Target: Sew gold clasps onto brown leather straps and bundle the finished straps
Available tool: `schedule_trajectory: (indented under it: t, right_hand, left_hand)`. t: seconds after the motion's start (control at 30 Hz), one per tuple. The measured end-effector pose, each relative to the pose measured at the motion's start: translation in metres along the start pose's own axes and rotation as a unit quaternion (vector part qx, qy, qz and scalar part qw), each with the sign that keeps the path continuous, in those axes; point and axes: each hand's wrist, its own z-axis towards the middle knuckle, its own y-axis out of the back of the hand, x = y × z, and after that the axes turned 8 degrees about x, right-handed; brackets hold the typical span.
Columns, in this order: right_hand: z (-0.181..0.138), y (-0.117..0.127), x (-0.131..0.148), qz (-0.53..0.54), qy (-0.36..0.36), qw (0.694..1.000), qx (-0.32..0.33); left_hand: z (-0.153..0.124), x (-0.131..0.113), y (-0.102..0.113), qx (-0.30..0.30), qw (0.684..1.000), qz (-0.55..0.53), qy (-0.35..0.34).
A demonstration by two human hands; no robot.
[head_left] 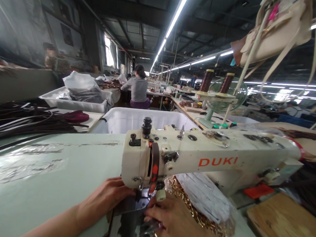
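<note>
A white sewing machine [182,152] marked DUKI stands before me on a pale green table. My left hand [109,194] reaches in at the left of its needle area, fingers drawn together with the tips against something small and dark by the presser foot. Part of those fingers is behind the machine head. Opposite it, my right hand [171,215] has curled fingers just in front of the metal needle plate [138,205]; whatever they pinch is too small to make out. Gold chain [194,215] lies beyond the right hand, beside white plastic wrapping [204,195].
A wooden board [288,221] and a red item [259,191] lie to the right. Dark strips [19,119] spread over the left side. Behind the machine is a white bin [149,117]. Thread spools [206,80] stand by a fan; a bag [277,36] hangs above. A person [138,88] sits farther off.
</note>
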Motion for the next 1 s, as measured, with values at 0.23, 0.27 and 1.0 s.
schedule_trajectory:
  t: [0.23, 0.27, 1.0]
  right_hand:
    - [-0.001, -0.001, 0.0, -0.008, -0.003, 1.0, -0.003]
    - [-0.001, -0.002, -0.001, -0.008, -0.004, 1.0, -0.004]
    - [0.012, -0.032, -0.034, -0.04, 0.012, 0.999, 0.016]
  left_hand:
    - [0.008, 0.004, 0.005, 0.015, 0.998, 0.041, 0.047]
    - [0.01, 0.005, 0.007, 0.035, 0.998, 0.039, 0.036]
    - [0.02, -0.014, 0.024, 0.043, 0.996, 0.052, -0.052]
